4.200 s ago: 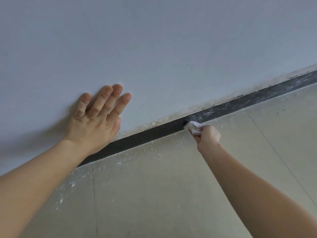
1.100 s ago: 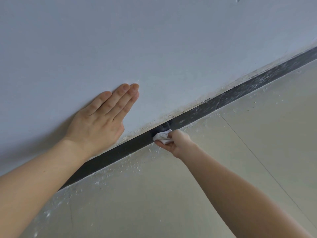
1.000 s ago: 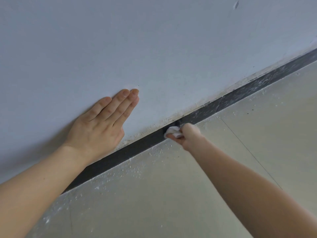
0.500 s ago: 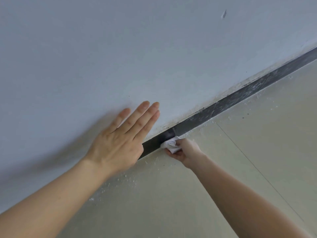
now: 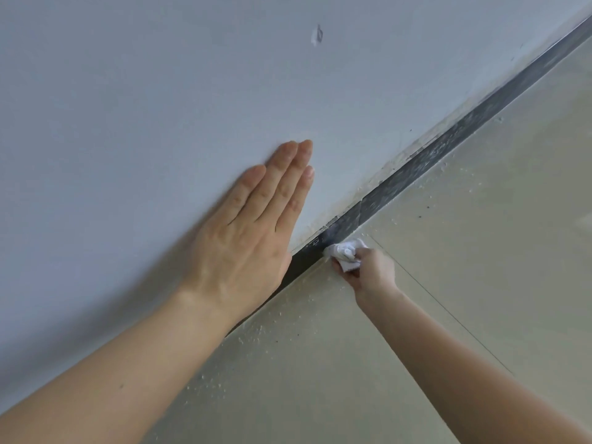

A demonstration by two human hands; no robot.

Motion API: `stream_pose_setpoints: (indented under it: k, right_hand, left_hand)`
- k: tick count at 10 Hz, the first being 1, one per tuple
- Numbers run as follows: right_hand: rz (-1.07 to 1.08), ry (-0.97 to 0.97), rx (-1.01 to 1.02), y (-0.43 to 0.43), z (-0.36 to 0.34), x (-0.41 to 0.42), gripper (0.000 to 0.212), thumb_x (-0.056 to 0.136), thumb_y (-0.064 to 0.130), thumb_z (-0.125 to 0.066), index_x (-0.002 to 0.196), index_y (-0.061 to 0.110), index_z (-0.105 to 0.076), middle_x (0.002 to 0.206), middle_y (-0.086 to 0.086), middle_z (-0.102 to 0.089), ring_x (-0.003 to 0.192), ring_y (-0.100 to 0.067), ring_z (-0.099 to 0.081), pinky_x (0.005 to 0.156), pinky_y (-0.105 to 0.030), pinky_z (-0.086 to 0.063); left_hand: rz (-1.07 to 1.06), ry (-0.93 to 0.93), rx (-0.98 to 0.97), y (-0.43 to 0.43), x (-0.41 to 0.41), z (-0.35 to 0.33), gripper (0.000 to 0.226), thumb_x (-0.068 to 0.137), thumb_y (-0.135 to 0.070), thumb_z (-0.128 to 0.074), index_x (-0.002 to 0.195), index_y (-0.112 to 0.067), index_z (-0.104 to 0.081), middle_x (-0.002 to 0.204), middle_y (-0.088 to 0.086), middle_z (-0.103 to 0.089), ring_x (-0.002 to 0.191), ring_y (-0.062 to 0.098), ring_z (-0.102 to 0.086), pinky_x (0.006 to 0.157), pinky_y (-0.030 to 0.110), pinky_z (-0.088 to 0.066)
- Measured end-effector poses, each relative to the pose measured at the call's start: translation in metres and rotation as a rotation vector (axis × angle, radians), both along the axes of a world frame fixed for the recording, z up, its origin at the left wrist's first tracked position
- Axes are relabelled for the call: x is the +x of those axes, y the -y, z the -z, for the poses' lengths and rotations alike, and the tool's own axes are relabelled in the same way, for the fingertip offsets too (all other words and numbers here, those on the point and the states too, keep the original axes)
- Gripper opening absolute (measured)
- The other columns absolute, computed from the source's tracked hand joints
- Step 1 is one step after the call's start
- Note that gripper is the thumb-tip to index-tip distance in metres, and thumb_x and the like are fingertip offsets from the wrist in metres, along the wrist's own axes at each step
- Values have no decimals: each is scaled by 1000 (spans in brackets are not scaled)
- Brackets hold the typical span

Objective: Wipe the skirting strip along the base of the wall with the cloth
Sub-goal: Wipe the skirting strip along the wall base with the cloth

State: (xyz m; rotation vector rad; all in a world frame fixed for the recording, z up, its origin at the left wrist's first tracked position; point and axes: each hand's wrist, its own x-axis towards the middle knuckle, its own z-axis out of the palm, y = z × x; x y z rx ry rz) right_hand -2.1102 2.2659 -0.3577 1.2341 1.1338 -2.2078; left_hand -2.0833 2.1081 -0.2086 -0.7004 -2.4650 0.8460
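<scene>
Black skirting strip (image 5: 400, 182) runs lower left to upper right of frame, its dusty stretch lying up-right of the white cloth (image 5: 345, 253) bunched in curled fingers of the nearer right hand (image 5: 371, 272) at centre, while the left hand (image 5: 250, 238) lies flat, fingers together, on the wall (image 5: 160, 91).

Pale grey wall (image 5: 160, 91) above a beige tiled floor (image 5: 480, 267) flecked white.

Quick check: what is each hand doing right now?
Left hand: open, flat on the wall.
Right hand: holds the cloth against the skirting strip.
</scene>
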Motion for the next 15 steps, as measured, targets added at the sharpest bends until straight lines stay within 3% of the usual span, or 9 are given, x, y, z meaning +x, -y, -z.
stream_pose_setpoints:
  k: [1, 3, 4, 5, 7, 9, 11, 12, 15]
  right_hand:
    - [-341, 78, -143, 31, -31, 14, 16, 89, -7, -48, 76, 2, -53, 80, -12, -55, 67, -20, -58, 91, -34, -53]
    - [-242, 119, -156, 29, -54, -6, 13, 94, 1, -42, 105, 6, -46, 104, -15, -53, 72, -20, -59, 52, -24, -57]
    - [-136, 103, -131, 1, -75, -25, 15, 93, -5, -40, 91, 0, -55, 87, -14, -55, 68, -22, -57, 59, -24, -54]
    - [-18, 79, -137, -20, -85, -20, 22, 93, -2, -38, 102, -5, -58, 83, -17, -59, 69, -25, -60, 58, -23, -53]
    - [-366, 235, -234, 31, -88, 31, 17, 90, -9, -41, 81, -1, -52, 75, -14, -54, 64, -24, -55, 68, -29, -53]
    - [-352, 32, 69, 22, -88, -22, 22, 94, -2, -38, 78, 11, -46, 79, -6, -51, 65, -15, -55, 53, -21, -55]
    - [-196, -25, 337, -44, -101, -41, 12, 94, -1, -40, 95, 9, -47, 94, -11, -52, 73, -17, -56, 78, -30, -56]
    - [-423, 61, 411, -49, -99, -27, 25, 95, -1, -38, 75, 11, -45, 82, -6, -52, 76, -18, -57, 86, -32, -54]
    - [-856, 2, 391, -24, -76, -20, 28, 95, 0, -40, 70, 13, -45, 77, -5, -52, 76, -22, -56, 87, -35, -53]
  left_hand:
    - [-30, -22, -78, 0, -6, 4, 65, 93, -20, -26, 153, -2, -9, 160, 13, 1, 147, 25, -2, 118, 35, 4]
    - [-66, 15, -155, -1, -3, -3, 69, 89, -23, -30, 153, -5, -14, 160, 12, -2, 146, 23, -2, 118, 34, 4]
    - [-68, 53, -159, 1, -3, -10, 70, 87, -21, -31, 153, -4, -13, 160, 12, -2, 146, 23, -2, 119, 34, 3]
    - [-53, 54, -164, 3, -1, -14, 69, 88, -21, -30, 153, -2, -13, 160, 13, -1, 146, 23, 0, 119, 34, 3]
    - [-19, 7, -205, 7, -1, -7, 64, 92, -19, -15, 152, 1, -9, 159, 17, 3, 146, 26, 3, 119, 36, 7]
    - [14, -24, -224, 9, -5, -2, 68, 93, -26, -19, 152, 4, -2, 158, 20, 8, 146, 29, 5, 117, 38, 8]
    - [0, 42, -133, 5, -4, -12, 77, 93, -33, -33, 151, 4, 1, 158, 19, 12, 146, 20, 9, 117, 38, 11]
    - [-28, 73, -138, 4, -4, -16, 81, 93, -37, -36, 152, 2, 3, 158, 18, 14, 146, 26, 12, 116, 39, 17]
    - [-49, 57, -15, -40, -20, -11, 81, 82, -25, -40, 154, -7, -8, 159, 14, 7, 146, 29, 4, 116, 41, 15]
